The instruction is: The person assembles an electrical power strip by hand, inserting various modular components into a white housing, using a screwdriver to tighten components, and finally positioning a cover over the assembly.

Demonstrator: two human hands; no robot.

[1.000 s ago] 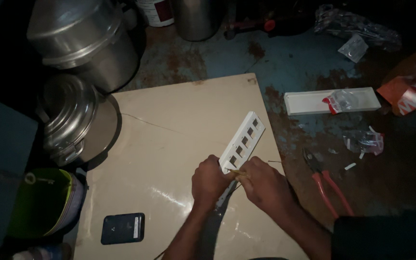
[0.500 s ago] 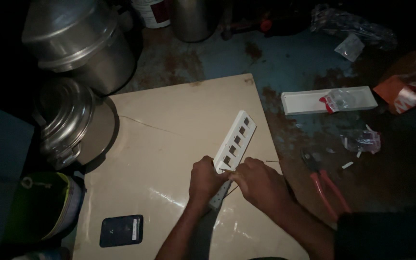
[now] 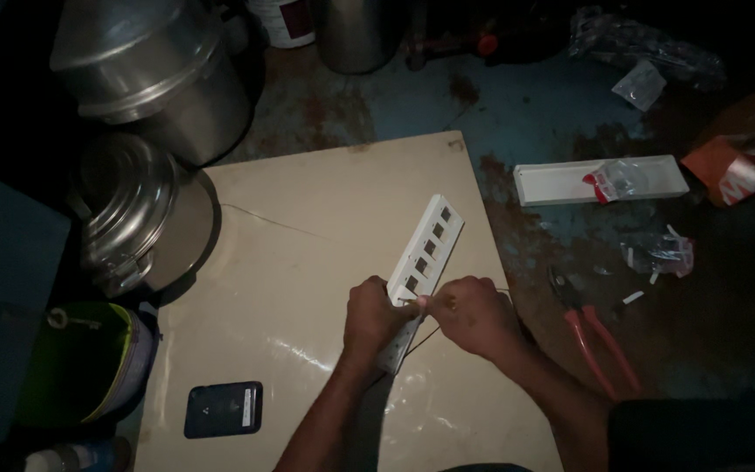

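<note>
The long white slotted plastic plate point(image 3: 425, 259) lies on the flat cream board point(image 3: 308, 262). Steel pots point(image 3: 146, 79) stand left-behind; red-handled pliers point(image 3: 592, 328) lie right, apparently on the floor point(image 3: 526, 105).

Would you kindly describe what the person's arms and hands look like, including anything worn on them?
Both forearms are bare, with no sleeves in view up to the frame edge. The left hand and right hand wear no gloves. No watch, bracelet or ring can be made out, though the dim light makes small items hard to tell.

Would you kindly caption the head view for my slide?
Both hands, left hand and right hand, work a thin wire at a white slotted panel.
</note>
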